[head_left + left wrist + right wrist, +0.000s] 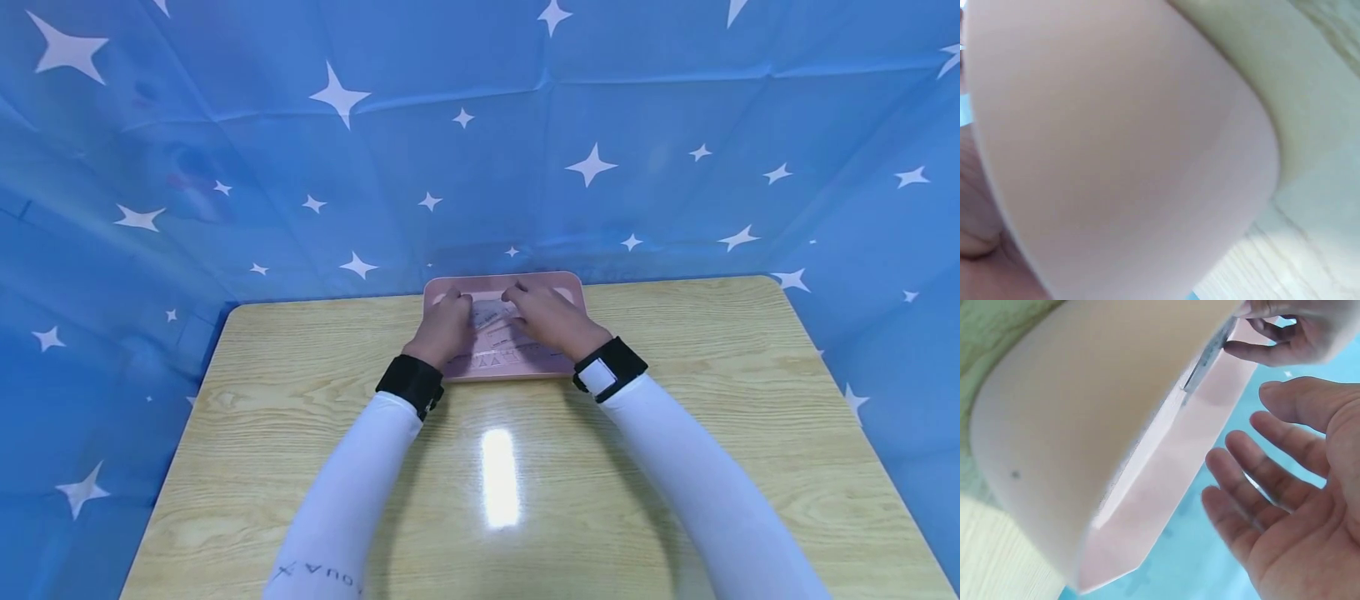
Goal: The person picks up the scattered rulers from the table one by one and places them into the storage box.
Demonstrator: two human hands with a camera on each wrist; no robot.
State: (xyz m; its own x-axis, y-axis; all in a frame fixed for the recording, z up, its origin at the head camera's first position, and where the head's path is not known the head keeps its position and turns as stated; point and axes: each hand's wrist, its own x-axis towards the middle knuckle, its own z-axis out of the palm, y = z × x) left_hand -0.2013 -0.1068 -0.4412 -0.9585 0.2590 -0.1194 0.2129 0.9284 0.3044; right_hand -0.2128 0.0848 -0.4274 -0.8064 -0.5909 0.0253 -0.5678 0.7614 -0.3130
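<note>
A pink tray (504, 377) sits at the back of the table, with clear flat plastic pieces (498, 354) bearing printed marks inside it. My left hand (447, 323) is over the tray's left part. In the right wrist view its thumb and finger pinch the end of a thin, clear, ruler-like strip (1207, 359); the thumb is partly hidden by the tray wall. My right hand (551, 319) hovers over the tray's right side, fingers loosely bent and apart, holding nothing. The tray's outer wall (1129, 137) fills most of the left wrist view.
The wooden table (315, 417) surrounds the tray at the sides and front. Directly behind it hangs a blue cloth (495, 167) with white stars, which also runs along both sides. Light reflects off the tabletop between the forearms.
</note>
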